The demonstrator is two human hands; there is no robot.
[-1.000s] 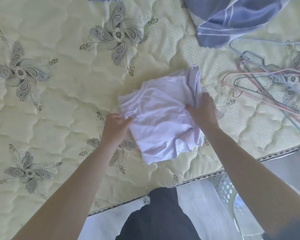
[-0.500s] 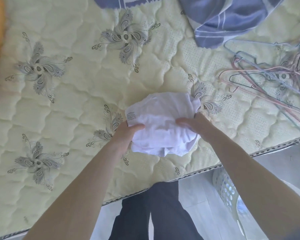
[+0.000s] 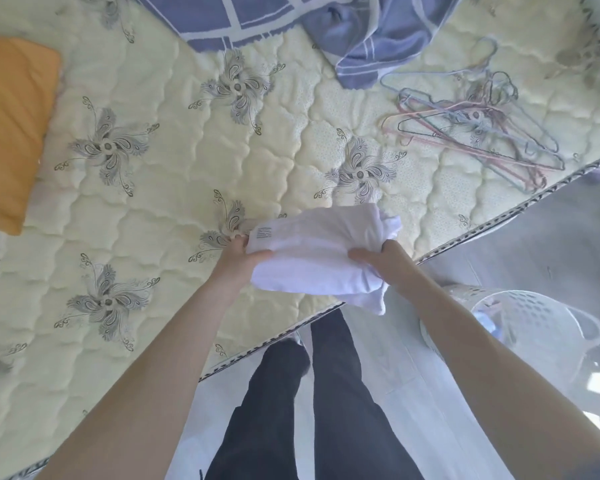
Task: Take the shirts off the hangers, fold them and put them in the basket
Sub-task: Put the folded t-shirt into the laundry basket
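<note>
Both hands grip a folded white shirt (image 3: 312,258), left hand (image 3: 238,259) on one end, right hand (image 3: 383,263) on the other, above the mattress (image 3: 174,188) edge; the white basket (image 3: 534,320) stands just right of the right forearm

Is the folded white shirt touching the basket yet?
Apart. The head view shows the folded white shirt held between both hands over the mattress edge, floor visible between it and the basket.

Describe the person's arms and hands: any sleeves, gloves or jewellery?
Both forearms are bare up to the frame edge, with no sleeves in view. The left hand and right hand wear no gloves; no rings, watch or bracelets show. Dark trousers cover the legs.
</note>
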